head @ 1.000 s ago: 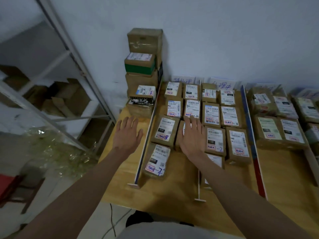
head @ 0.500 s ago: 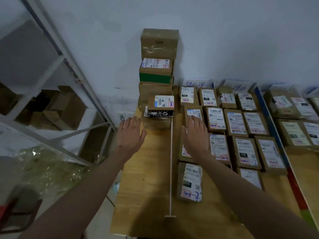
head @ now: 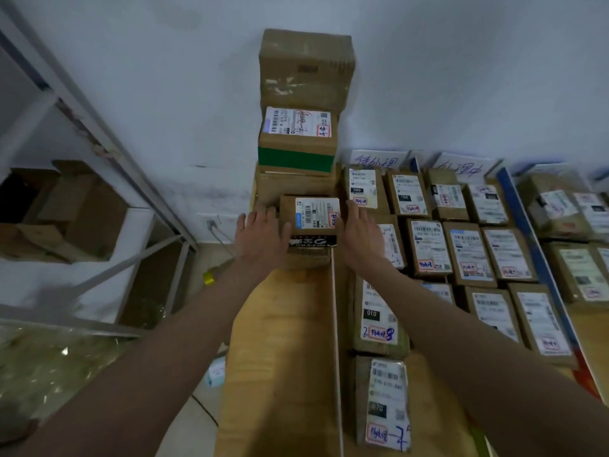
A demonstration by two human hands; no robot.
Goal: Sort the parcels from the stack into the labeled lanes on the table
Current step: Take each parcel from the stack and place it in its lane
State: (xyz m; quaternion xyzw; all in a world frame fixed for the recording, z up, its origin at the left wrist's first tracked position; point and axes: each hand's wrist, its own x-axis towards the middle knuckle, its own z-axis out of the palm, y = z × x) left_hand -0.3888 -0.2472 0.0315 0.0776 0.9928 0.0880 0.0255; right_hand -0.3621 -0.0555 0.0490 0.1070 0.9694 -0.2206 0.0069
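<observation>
Wooden table (head: 280, 341) in the lower middle. Tall stack (head: 304, 103) of boxes at top center, by the wall. Rows of parcels (head: 468, 255) on the right. Small box (head: 311, 219) in the middle, low in front of the stack. Left hand (head: 262, 239) and right hand (head: 359, 237) flat against its sides, fingers straight.

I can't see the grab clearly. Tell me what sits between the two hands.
In the head view, one small parcel with a white label and a black band sits between the left hand and the right hand.
</observation>
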